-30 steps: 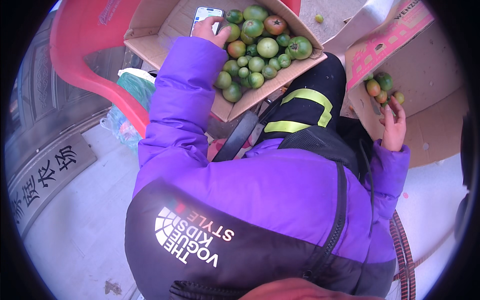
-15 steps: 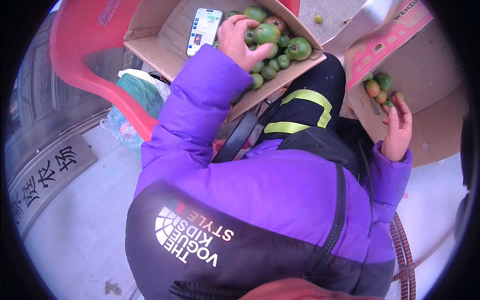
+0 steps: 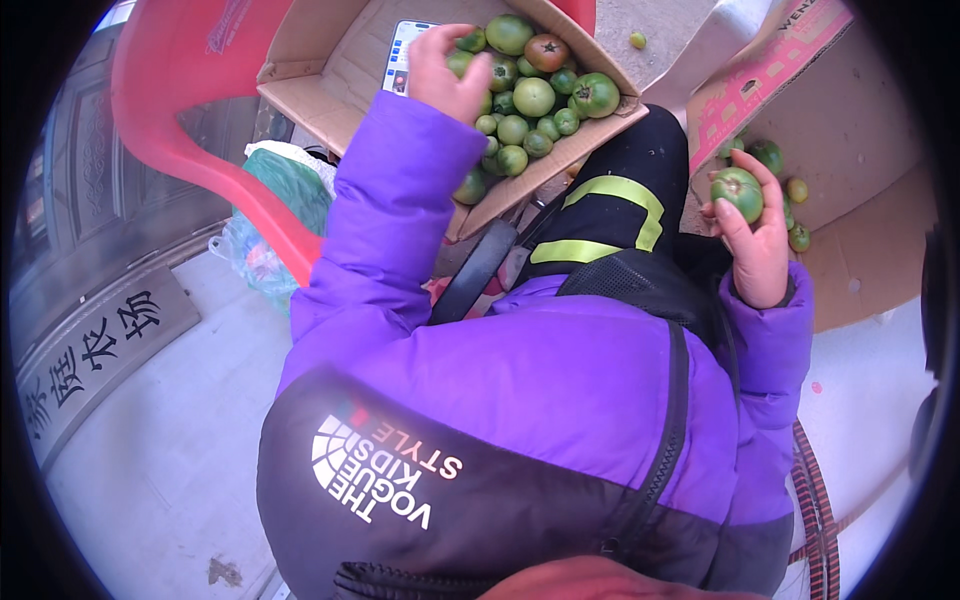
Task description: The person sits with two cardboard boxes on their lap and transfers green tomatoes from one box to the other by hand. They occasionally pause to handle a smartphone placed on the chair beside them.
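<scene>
My left hand (image 3: 447, 78) is over the near-left side of the tomatoes in an open cardboard box (image 3: 340, 95). Its thumb and fingers curve around a green tomato (image 3: 459, 64), which the hand partly covers. Several green tomatoes of mixed sizes lie beside it, with one reddish-brown tomato (image 3: 546, 52) among them. At the right, my right hand (image 3: 760, 240) grips a large green tomato (image 3: 737, 195) between thumb and fingers. It is held over the edge of a second cardboard box (image 3: 860, 180), where a few green and yellowish tomatoes (image 3: 796, 190) lie.
A phone (image 3: 403, 50) with a lit screen leans in the left box, partly behind my left hand. A red plastic chair (image 3: 190, 150) stands at the left, with plastic bags (image 3: 280, 200) beside it. One small tomato (image 3: 637, 40) lies on the ground beyond.
My left hand has moved left across the pile, and the large tomato under its fingers has left its spot. My right hand has drawn up and now holds a green tomato.
</scene>
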A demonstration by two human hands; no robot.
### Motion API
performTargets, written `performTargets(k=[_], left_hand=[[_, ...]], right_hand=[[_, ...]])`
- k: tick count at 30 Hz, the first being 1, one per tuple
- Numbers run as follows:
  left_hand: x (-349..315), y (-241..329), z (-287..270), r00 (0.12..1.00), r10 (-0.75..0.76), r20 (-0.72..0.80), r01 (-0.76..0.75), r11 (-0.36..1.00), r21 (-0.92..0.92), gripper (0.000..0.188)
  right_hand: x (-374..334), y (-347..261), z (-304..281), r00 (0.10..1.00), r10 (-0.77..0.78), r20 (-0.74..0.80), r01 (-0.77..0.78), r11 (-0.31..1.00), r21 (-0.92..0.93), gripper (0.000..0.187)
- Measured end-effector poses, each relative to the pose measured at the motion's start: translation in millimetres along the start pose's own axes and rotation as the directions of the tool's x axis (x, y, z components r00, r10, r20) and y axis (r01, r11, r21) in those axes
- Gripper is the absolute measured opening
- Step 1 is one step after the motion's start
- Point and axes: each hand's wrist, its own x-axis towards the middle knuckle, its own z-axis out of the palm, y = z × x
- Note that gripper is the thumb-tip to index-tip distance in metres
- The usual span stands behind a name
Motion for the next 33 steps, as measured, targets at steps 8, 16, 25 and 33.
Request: performTargets(k=[8,16,25,33], left_hand=[[28,-107,-13,0.942,-0.336,0.017,0.269,0.782,0.563,0.065],[39,-94,12,0.98,-0.104,0.167,0.032,0.921,0.388,0.055],[49,-72,31,0.991,-0.058,0.117,-0.03,0.772,0.634,0.054],[-32,47,-6,0.976,0.062,0.21,-0.027,0.986,-0.164,0.054]], right_hand=[[-2,40,-89,0.879,-0.106,-0.466,-0.105,0.908,-0.405,0.055],[2,70,-116,0.735,-0.166,-0.658,-0.195,0.877,-0.439,0.066],[-3,52,-100,0.798,-0.152,-0.583,-0.144,0.891,-0.43,0.053],[-5,16,-38,0.977,-0.07,-0.203,0.024,0.975,-0.221,0.044]])
